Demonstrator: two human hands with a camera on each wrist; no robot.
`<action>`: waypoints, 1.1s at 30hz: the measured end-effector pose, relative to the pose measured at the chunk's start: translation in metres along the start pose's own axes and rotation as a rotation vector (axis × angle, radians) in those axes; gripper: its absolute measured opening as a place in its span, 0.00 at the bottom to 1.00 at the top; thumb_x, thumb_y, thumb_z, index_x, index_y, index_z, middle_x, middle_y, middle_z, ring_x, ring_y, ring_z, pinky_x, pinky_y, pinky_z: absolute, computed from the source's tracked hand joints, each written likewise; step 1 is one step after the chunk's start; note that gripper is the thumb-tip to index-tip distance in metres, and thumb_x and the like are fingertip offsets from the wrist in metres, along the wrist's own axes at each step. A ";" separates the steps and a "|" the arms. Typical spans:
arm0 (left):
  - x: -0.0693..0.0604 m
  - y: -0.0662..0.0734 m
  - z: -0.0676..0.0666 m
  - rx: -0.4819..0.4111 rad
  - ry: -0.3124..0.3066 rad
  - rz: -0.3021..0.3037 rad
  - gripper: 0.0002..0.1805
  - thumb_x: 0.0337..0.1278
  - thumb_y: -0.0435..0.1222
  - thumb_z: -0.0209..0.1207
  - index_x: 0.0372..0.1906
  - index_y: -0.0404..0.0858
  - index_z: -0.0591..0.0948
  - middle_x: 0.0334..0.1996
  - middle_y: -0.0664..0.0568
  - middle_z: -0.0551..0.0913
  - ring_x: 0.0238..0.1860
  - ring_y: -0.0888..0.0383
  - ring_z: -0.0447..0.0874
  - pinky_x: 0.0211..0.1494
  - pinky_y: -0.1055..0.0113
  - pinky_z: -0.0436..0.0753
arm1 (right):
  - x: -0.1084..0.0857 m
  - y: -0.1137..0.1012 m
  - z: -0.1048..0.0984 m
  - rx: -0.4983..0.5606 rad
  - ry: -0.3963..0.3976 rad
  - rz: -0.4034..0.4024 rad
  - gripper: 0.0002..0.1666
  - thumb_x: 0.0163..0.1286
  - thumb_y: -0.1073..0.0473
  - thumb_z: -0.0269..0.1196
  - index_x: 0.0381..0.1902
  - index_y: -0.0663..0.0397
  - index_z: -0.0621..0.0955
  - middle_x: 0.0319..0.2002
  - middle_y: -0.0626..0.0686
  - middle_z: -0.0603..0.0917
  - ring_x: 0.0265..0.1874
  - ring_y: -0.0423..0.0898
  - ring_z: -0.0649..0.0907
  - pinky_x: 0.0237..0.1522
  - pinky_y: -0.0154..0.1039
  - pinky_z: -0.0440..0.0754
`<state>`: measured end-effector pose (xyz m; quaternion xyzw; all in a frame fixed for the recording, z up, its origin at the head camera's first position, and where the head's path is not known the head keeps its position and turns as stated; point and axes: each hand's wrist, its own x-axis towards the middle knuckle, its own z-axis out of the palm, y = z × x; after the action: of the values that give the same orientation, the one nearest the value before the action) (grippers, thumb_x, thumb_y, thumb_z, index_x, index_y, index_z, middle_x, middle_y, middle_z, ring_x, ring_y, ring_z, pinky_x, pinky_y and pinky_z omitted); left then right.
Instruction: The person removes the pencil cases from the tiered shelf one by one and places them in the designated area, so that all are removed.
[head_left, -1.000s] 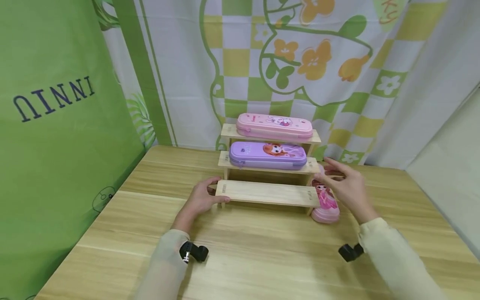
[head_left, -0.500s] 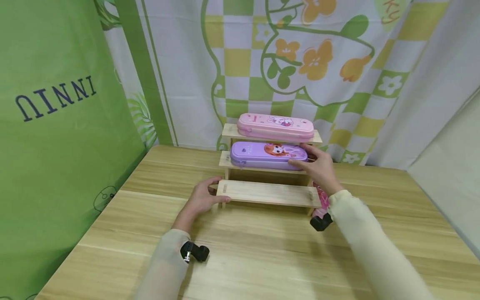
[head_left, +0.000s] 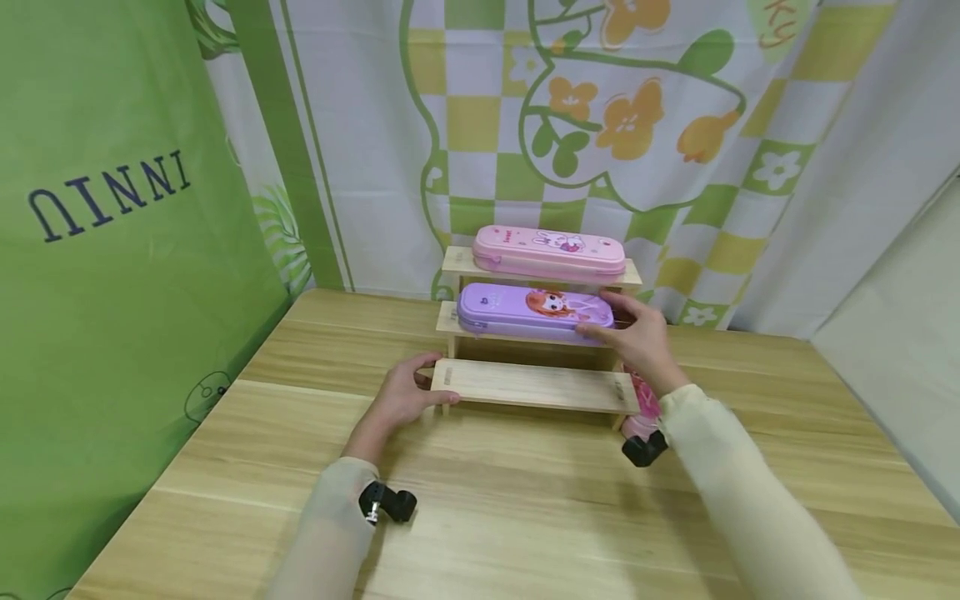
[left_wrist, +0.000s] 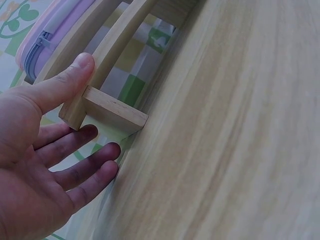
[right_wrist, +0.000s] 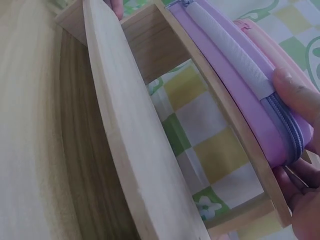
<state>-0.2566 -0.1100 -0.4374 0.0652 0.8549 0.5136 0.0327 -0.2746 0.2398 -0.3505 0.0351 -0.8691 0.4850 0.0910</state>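
A wooden three-step rack stands on the table. On its top step lies a pink pencil case; the middle step bears a purple pencil case, its right end gripped between the thumb and fingers of my right hand. My left hand holds the left end of the bare lowest step; in the left wrist view its thumb lies on the board with the other fingers spread below. Another pink case, partly hidden by my right wrist, lies on the table against the rack's right side.
Behind the rack hangs a patterned curtain, and a green sheet hangs at the left. A pale wall borders the table on the right. Black wrist mounts sit on both sleeves.
My right hand has moved left from above the pink case beside the rack to the purple case's right end and taken hold of it. My left hand has stayed in place.
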 end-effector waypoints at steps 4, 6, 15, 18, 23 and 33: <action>0.000 0.002 0.001 -0.001 -0.004 -0.001 0.43 0.47 0.38 0.77 0.70 0.37 0.72 0.65 0.38 0.78 0.54 0.43 0.83 0.50 0.55 0.85 | -0.007 0.004 -0.005 0.004 0.036 0.008 0.48 0.56 0.47 0.78 0.71 0.57 0.73 0.60 0.62 0.81 0.49 0.46 0.81 0.41 0.21 0.77; 0.000 0.002 0.001 0.002 -0.004 -0.001 0.43 0.47 0.38 0.77 0.70 0.37 0.72 0.64 0.39 0.78 0.54 0.43 0.83 0.50 0.55 0.85 | -0.011 0.006 -0.008 0.027 0.050 0.019 0.48 0.56 0.47 0.78 0.70 0.57 0.74 0.56 0.63 0.83 0.40 0.43 0.82 0.34 0.27 0.82; 0.000 0.001 0.001 0.012 -0.009 0.006 0.43 0.48 0.39 0.77 0.71 0.38 0.72 0.65 0.39 0.77 0.55 0.44 0.83 0.51 0.55 0.85 | -0.033 0.020 -0.031 0.062 0.132 -0.008 0.42 0.58 0.53 0.78 0.67 0.61 0.76 0.54 0.64 0.83 0.34 0.27 0.82 0.37 0.27 0.85; -0.001 0.001 0.000 0.014 -0.012 0.005 0.43 0.48 0.40 0.77 0.71 0.38 0.72 0.65 0.40 0.77 0.55 0.44 0.82 0.51 0.55 0.85 | -0.041 0.025 -0.043 0.009 0.182 -0.035 0.40 0.58 0.53 0.77 0.66 0.62 0.77 0.54 0.62 0.83 0.38 0.23 0.80 0.41 0.17 0.79; -0.001 0.000 -0.001 0.011 -0.017 0.001 0.43 0.49 0.41 0.77 0.71 0.38 0.72 0.66 0.41 0.77 0.55 0.45 0.82 0.49 0.57 0.84 | -0.057 0.037 -0.065 0.012 0.229 -0.022 0.39 0.60 0.55 0.76 0.66 0.65 0.76 0.47 0.37 0.82 0.40 0.21 0.80 0.41 0.16 0.78; 0.000 -0.001 -0.002 0.007 -0.017 -0.006 0.43 0.48 0.41 0.77 0.71 0.38 0.72 0.66 0.41 0.76 0.53 0.46 0.83 0.47 0.58 0.84 | -0.094 0.064 -0.109 0.096 0.365 0.045 0.34 0.59 0.63 0.75 0.64 0.61 0.79 0.39 0.23 0.80 0.40 0.20 0.81 0.39 0.15 0.78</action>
<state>-0.2565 -0.1118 -0.4372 0.0674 0.8565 0.5100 0.0414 -0.1786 0.3637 -0.3662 -0.0686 -0.8145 0.5261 0.2347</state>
